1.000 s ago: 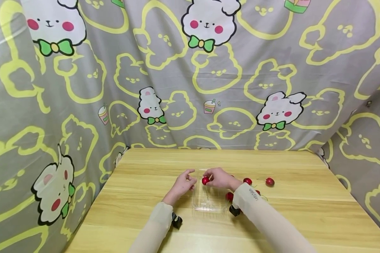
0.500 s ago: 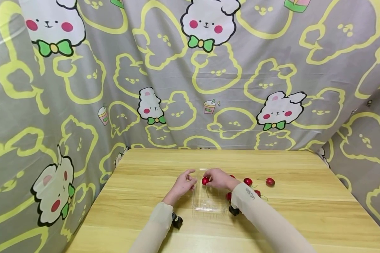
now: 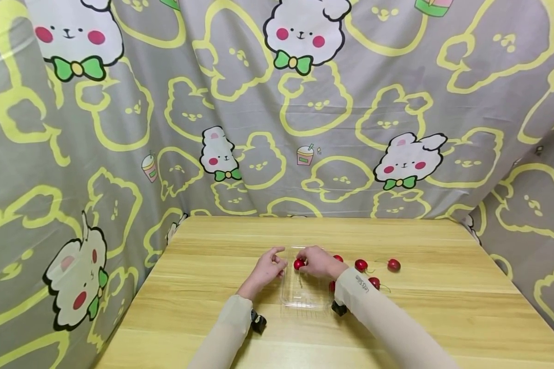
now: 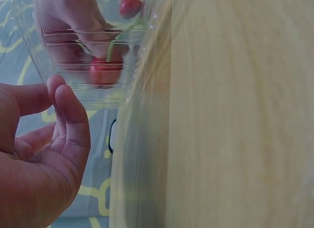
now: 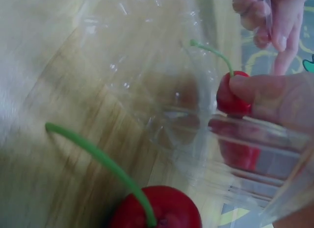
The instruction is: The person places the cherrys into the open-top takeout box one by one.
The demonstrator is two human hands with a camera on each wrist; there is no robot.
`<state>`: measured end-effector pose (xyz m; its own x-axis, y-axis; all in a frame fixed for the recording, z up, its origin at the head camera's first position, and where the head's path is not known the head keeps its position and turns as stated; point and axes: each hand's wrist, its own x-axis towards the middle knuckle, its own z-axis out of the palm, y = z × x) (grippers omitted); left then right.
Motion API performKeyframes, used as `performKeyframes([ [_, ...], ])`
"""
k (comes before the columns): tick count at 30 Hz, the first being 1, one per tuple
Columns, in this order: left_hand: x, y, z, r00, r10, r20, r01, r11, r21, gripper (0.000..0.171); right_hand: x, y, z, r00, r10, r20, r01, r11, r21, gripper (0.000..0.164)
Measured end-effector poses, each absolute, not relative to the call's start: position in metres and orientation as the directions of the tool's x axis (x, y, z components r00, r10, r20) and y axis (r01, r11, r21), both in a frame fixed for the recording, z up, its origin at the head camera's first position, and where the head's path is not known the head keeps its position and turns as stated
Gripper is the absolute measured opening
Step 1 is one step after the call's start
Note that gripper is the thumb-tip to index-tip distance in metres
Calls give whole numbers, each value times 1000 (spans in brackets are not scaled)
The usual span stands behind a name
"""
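A clear plastic box (image 3: 304, 302) lies on the table in front of me. My left hand (image 3: 266, 270) is at its left side; in the left wrist view the thumb and a finger pinch the box's edge. Over the inside of the box, my right hand (image 3: 317, 260) holds a red cherry (image 3: 299, 264) between thumb and fingers. The right wrist view shows that cherry (image 5: 231, 101) with its green stem pointing away from the thumb. Whether the cherry touches the box's floor, I cannot tell.
Several cherries lie right of the box, among them one by the sleeve (image 3: 374, 283), one behind it (image 3: 361, 265) and one farther right (image 3: 394, 265). Others are partly hidden by the right arm. A patterned curtain (image 3: 258, 113) surrounds the wooden table (image 3: 203, 246).
My right wrist and forearm have shifted slightly left, uncovering more of the cherries behind the sleeve. The right hand still holds its cherry at nearly the same spot, and the left hand stays put.
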<state>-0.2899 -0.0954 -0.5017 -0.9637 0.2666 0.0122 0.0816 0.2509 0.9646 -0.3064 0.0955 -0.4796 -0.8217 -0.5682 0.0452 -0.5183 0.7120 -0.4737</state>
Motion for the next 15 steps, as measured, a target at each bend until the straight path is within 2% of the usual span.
performKeyframes([
  [9,-289,-95,-500,-965,263,8,81,269,960,48,-307,93,-483,-831,-552,73,-519,721,-459,16],
  [15,-279,-95,-483,-961,278,11,86,257,963,48,-309,91,-486,-846,-528,75,-497,731,-467,17],
])
